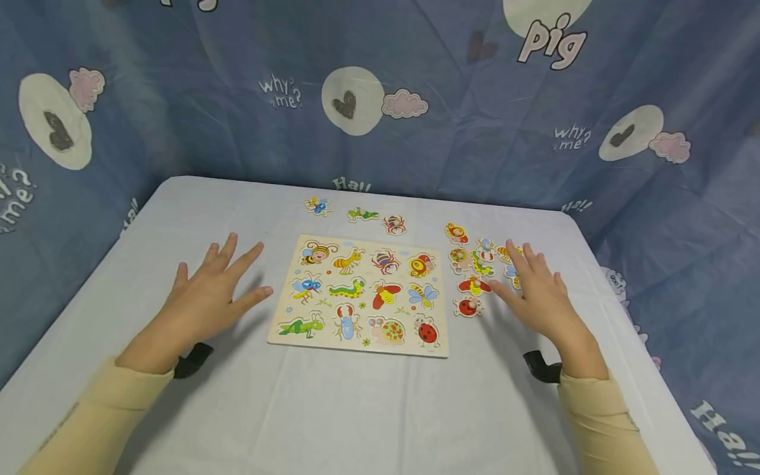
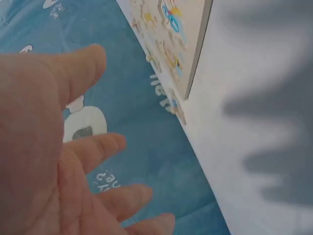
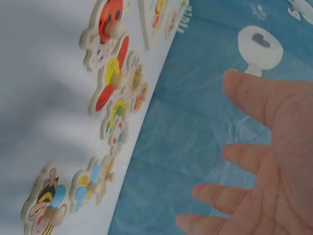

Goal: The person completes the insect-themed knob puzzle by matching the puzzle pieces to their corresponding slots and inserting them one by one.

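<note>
1. Head view, centre: we see a flat, pale wooden puzzle board with coloured insect pictures (image 1: 368, 276) lying on a table under a white cloth (image 1: 332, 422). White cloth stretches from its lower edge to the bottom of the frame.

2. Head view, upper middle: between the board's upper edge and the table's far edge lie a blue-and-yellow winged insect piece (image 1: 318, 206), a green grasshopper-shaped piece (image 1: 363, 214) and a dark red spider-shaped piece (image 1: 394, 225).

3. Head view, left: our left hand (image 1: 204, 303) is beside the board's left edge, fingers spread and grasping nothing.

4. Head view, right: our right hand (image 1: 537, 297), fingers extended and unclenched, overlaps a cluster of loose insect pieces, among them a round red ladybird piece (image 1: 469, 307) near the board's right edge.

5. Left wrist view: our spread fingers fill the left side, apart from the board's corner at upper middle; the table edge slants down to the bottom.

6. Right wrist view: our fingers, at right, are apart from the pieces, which run down the left, ending in a black-and-yellow bee-shaped piece with a wooden knob (image 3: 45, 205).
</note>
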Motion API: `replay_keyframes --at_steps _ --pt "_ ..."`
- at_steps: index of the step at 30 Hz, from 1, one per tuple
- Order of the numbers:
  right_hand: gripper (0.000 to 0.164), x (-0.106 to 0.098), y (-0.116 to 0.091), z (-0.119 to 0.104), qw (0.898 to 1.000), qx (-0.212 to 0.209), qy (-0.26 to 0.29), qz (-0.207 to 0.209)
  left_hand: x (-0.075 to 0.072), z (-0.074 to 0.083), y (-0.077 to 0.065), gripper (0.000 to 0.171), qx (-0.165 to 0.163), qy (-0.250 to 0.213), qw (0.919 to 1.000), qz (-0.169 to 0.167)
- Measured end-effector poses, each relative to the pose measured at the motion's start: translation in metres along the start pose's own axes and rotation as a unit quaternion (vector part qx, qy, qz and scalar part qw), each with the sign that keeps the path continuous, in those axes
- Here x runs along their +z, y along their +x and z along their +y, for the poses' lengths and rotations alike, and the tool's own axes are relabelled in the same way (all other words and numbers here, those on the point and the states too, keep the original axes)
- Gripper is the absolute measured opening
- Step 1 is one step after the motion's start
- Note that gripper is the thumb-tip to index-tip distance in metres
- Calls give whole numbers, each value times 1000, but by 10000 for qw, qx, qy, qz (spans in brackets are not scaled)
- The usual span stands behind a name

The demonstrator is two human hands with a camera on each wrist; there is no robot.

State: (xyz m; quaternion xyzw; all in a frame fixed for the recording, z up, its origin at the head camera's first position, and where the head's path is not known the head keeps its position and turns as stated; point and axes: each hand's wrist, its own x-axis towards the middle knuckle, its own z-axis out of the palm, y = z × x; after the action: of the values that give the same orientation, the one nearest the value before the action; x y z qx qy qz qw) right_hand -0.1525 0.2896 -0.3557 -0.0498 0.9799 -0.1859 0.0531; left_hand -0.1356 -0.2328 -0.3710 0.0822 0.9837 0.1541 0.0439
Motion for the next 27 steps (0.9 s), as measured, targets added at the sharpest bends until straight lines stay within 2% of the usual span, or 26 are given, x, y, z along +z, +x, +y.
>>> replay_keyframes --at_steps 2,8,15,21,27 --pt "91 -1 2 4 10000 13 34 -20 3 0 0 89 51 -149 9997 -191" --pt "86 -1 9 19 9996 97 139 -208 17 -3 1 90 325 -438 9975 -441" --pt "77 -7 12 37 9984 148 471 -271 31 -9 3 99 573 -741 9927 -757" --pt "73 -15 13 50 9980 244 580 -114 34 -14 2 103 686 -944 9893 -880" --pt "71 -17 12 61 9953 513 819 -19 37 -15 5 106 744 -897 9892 -890"
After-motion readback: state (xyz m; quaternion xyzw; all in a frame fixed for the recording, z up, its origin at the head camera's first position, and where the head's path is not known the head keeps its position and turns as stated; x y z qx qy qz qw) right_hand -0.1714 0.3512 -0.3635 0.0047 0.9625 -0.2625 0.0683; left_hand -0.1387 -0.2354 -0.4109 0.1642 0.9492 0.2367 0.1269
